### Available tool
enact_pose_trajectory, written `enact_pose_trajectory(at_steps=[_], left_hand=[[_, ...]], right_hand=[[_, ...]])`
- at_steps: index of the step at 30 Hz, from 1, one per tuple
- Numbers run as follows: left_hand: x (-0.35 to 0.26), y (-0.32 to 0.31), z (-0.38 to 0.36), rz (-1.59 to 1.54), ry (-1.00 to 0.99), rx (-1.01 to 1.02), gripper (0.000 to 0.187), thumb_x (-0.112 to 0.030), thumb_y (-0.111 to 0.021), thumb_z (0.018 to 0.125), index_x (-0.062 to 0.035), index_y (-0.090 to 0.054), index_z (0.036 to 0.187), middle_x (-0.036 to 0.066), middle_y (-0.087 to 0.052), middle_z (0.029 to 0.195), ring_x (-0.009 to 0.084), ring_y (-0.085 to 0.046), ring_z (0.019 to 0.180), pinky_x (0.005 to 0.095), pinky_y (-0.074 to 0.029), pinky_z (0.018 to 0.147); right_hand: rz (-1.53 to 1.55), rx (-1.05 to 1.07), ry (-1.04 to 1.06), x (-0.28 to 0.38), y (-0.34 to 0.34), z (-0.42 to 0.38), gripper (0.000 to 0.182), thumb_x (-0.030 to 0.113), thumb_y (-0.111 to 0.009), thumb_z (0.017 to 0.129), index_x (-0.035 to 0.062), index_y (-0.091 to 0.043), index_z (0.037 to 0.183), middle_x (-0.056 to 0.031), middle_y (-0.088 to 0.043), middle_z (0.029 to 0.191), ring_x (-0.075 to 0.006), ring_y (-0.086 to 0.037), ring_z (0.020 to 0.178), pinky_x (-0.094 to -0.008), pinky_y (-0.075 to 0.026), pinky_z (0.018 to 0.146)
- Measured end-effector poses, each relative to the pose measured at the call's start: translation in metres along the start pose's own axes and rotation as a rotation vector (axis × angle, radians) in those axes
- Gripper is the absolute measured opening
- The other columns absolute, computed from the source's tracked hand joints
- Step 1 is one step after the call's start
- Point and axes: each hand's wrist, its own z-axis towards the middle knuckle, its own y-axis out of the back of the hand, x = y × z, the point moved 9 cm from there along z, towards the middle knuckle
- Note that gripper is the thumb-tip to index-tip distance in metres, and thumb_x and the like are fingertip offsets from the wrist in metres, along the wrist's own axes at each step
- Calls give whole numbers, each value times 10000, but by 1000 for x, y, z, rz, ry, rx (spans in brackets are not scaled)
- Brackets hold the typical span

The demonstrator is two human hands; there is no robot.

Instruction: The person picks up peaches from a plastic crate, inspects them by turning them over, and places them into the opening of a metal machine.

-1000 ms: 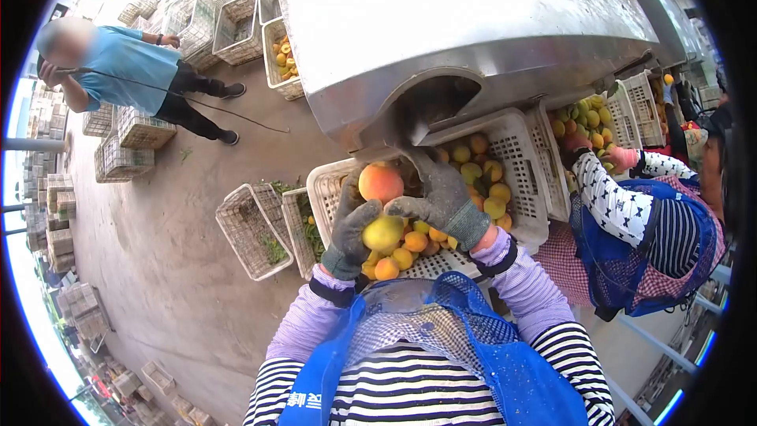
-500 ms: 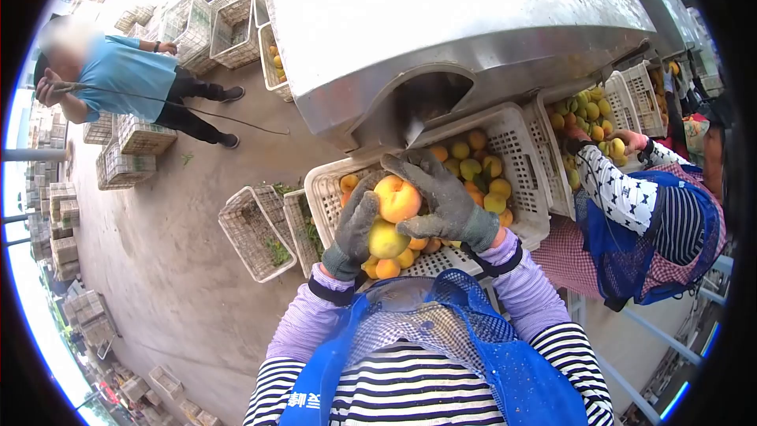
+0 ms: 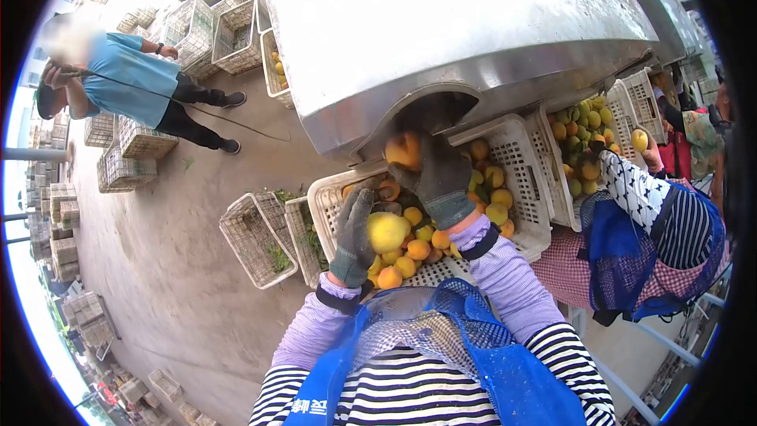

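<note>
In a dark grey glove, my left hand (image 3: 352,238) holds a pale yellow peach (image 3: 387,232) against its palm side, above the near left part of a white plastic crate (image 3: 331,230). My right hand (image 3: 440,180), gloved the same way, grips an orange peach (image 3: 403,151) at the mouth of the metal machine's chute (image 3: 446,102). Several yellow and orange peaches (image 3: 418,249) lie in the crate below both hands. Part of the right hand's fingertips is hidden behind the peach.
A large metal machine (image 3: 465,16) stands just ahead, over the crate's far edge. To the right, a co-worker (image 3: 670,229) holds a peach (image 3: 639,140) beside another crate of peaches (image 3: 579,122). A person in blue (image 3: 130,71) stands at left; empty-looking crates (image 3: 259,238) sit on the floor.
My hands have moved apart. The right has carried the orange peach forward to the chute, while the left keeps the yellow one over the crate. The co-worker has lifted a peach.
</note>
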Motion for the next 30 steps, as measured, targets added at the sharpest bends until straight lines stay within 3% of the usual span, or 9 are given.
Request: enact_pose_trajectory(at_steps=[4, 7, 11, 16, 18, 19, 21, 24, 30], left_hand=[[19, 1, -7, -361, 186, -35, 398, -211, -453, 1042, 12, -485, 1371, 166, -609, 1265, 242, -630, 1108, 360, -534, 941], [-27, -8, -5, 200, -170, -39, 355, -183, -408, 1064, 12, -489, 1349, 143, -611, 1227, 216, -650, 1074, 332, -556, 906], [-14, -6, 4, -126, -149, -62, 400, -110, -481, 1001, 10, -455, 1382, 150, -577, 1304, 243, -586, 1198, 351, -514, 985], [-7, 4, 7, 94, -186, -16, 509, -167, -536, 976, 3, -400, 1436, 172, -525, 1371, 259, -558, 1224, 379, -472, 1041], [-53, -29, -8, 324, -365, 89, 474, -279, -403, 1072, -6, -383, 1459, 164, -500, 1398, 268, -530, 1255, 382, -455, 1064], [-19, -29, 1, -454, 23, 47, 516, -331, -362, 1080, -3, -360, 1478, 169, -496, 1402, 271, -504, 1284, 392, -411, 1102], [-19, -33, -2, -496, 94, 61, 538, -359, -334, 1082, -6, -350, 1488, 164, -490, 1412, 263, -491, 1298, 396, -396, 1113], [-3, -32, -9, -468, 158, 100, 517, -359, -359, 1077, -10, -388, 1458, 148, -503, 1408, 261, -494, 1301, 405, -395, 1115], [-1, -46, -9, -723, 286, 136, 449, -292, -388, 1068, -10, -428, 1415, 144, -530, 1382, 267, -521, 1274, 410, -410, 1103]], right_hand=[[-36, 36, 10, 1, -10, 16, 529, 404, -816, 744, 119, -630, 1149, -103, -672, 944, -293, -672, 837, -412, -545, 690], [238, -31, -1, -5, -26, 49, 550, 392, -830, 731, 93, -625, 1145, -125, -665, 967, -295, -673, 844, -406, -547, 698], [235, 54, -12, 0, -4, 61, 731, 372, -860, 698, 50, -542, 1272, -156, -636, 1076, -323, -661, 880, -415, -548, 752], [305, 250, 218, 51, 24, -31, 878, 377, -855, 689, 47, -455, 1398, -184, -580, 1253, -347, -623, 1055, -437, -511, 904], [445, 313, 140, 43, 14, -53, 855, 374, -836, 712, 41, -458, 1403, -186, -574, 1276, -342, -606, 1105, -423, -492, 948], [624, 362, 2, 30, 10, -58, 832, 382, -821, 728, 40, -467, 1398, -189, -570, 1287, -339, -595, 1129, -416, -479, 971], [1015, 487, -230, 25, 9, -60, 765, 391, -786, 770, 36, -493, 1381, -199, -565, 1294, -339, -550, 1202, -413, -444, 1018], [875, 449, -77, 15, 11, -62, 745, 364, -801, 766, 25, -504, 1359, -201, -565, 1282, -341, -549, 1192, -409, -443, 1013], [611, 324, -99, 13, 26, -58, 805, 407, -821, 727, 17, -512, 1360, -202, -551, 1267, -368, -554, 1150, -444, -441, 1004]])
